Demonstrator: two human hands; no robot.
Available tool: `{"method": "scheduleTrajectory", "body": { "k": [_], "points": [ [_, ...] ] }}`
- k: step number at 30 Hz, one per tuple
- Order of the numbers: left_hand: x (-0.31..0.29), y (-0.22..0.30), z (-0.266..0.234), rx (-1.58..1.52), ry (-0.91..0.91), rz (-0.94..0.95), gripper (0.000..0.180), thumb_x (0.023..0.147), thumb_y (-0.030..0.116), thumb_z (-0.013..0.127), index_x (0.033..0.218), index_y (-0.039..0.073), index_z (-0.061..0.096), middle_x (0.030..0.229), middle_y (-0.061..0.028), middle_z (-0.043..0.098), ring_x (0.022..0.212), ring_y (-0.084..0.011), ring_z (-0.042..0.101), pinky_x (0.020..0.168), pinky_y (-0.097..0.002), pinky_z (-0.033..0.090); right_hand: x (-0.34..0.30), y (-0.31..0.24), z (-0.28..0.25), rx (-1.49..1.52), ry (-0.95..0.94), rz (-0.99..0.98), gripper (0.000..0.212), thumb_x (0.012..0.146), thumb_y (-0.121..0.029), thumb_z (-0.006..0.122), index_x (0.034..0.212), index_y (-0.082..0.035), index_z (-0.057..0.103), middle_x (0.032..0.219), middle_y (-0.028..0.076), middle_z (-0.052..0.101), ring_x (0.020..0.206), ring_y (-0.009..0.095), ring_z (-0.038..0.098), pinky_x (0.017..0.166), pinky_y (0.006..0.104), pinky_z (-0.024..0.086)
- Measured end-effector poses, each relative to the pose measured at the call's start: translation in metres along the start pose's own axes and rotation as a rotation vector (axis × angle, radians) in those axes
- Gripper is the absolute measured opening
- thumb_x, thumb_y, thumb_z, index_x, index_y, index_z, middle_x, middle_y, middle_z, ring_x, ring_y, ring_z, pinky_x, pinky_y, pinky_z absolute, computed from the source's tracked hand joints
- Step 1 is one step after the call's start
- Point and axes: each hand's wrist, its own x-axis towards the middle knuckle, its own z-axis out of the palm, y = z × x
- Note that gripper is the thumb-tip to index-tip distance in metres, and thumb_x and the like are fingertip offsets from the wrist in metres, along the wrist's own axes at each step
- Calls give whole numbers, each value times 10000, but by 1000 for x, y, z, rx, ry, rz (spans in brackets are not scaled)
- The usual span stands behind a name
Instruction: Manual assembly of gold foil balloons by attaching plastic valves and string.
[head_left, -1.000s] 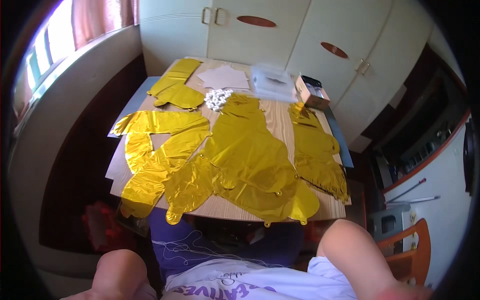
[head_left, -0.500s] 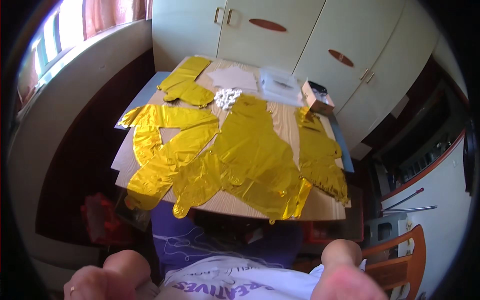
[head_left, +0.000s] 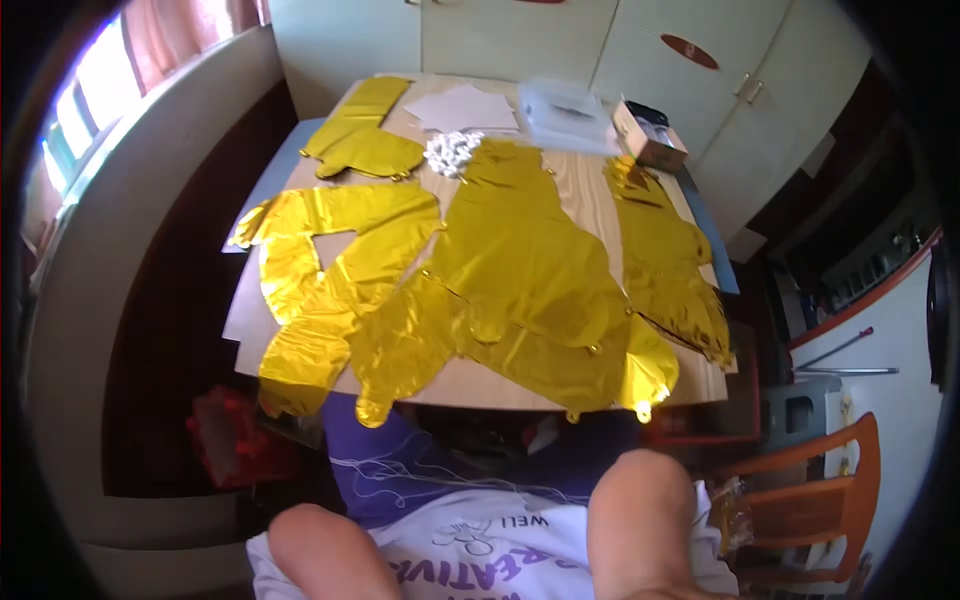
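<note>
Both my hands are out of the picture. My bent left forearm (head_left: 325, 550) and right forearm (head_left: 640, 520) show at the lower edge, in front of my white printed shirt (head_left: 480, 540), apart from the table. Flat, uninflated gold foil balloons cover much of the wooden table (head_left: 580, 195). One shiny foil balloon (head_left: 350, 260) with a gap in it lies at the left. A broad one (head_left: 530, 250) spreads across the middle, a rounded lobe (head_left: 648, 370) overhanging the front edge. Another balloon (head_left: 665, 245) lies at the right, and a further one (head_left: 370, 130) at the back left.
Behind the balloons sit a pile of small white pieces (head_left: 455, 153), pale angular sheets (head_left: 463, 108), clear plastic packaging (head_left: 562, 115) and an open cardboard box (head_left: 650, 135). White cord (head_left: 410, 470) crosses my purple-covered lap. A wooden chair (head_left: 820, 500) stands at right, a red bag (head_left: 235, 435) at left.
My hands have left the picture at the bottom; both forearms show instead. The foil lobe at the front right has spread wider. My view has shifted, so the table sits higher.
</note>
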Motion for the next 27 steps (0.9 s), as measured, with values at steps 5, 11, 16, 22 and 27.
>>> {"method": "scheduleTrajectory", "body": {
  "k": [5, 11, 16, 22, 27],
  "points": [
    [0, -16, 3, -180, -8, -29, 541, 942, 487, 495, 1188, 7, 531, 1100, -141, 589, 943, -307, 580, 881, -418, 435, -22, 8, 9, 54, -33, 10, 232, 875, -230, 605, 973, -21, 627, 1000, 144, 645, 806, 235, 586, 675, 372, 452],
    [-4, -30, 17, -400, 2, 32, 640, 952, 507, 469, 1237, -66, 480, 1162, -195, 569, 989, -332, 584, 896, -401, 443, -56, 2, 16, 153, -140, 157, 198, 846, -196, 634, 925, -15, 655, 964, 151, 660, 737, 230, 597, 606, 352, 445],
    [-4, -31, 34, -550, 11, 98, 723, 960, 523, 447, 1277, -127, 437, 1213, -240, 552, 1027, -353, 587, 909, -388, 450, -92, -18, 24, 234, -249, 387, 171, 821, -167, 658, 884, -10, 679, 933, 157, 673, 679, 225, 605, 547, 334, 439],
    [-19, -24, 27, -619, 71, 236, 824, 970, 543, 421, 1325, -200, 386, 1274, -294, 532, 1073, -379, 591, 924, -371, 459, -173, -26, 43, 230, -542, 854, 162, 777, -139, 723, 881, -26, 673, 847, 122, 664, 679, 237, 606, 589, 362, 462],
    [-74, -17, -33, -164, -248, -10, 713, 998, 482, 407, 1385, -116, 378, 1341, -298, 490, 1183, -370, 551, 1028, -446, 398, -236, -41, 60, 164, -671, 1115, 74, 800, -129, 646, 834, -63, 642, 757, 89, 602, 711, 269, 610, 687, 391, 482]
  ]
}}
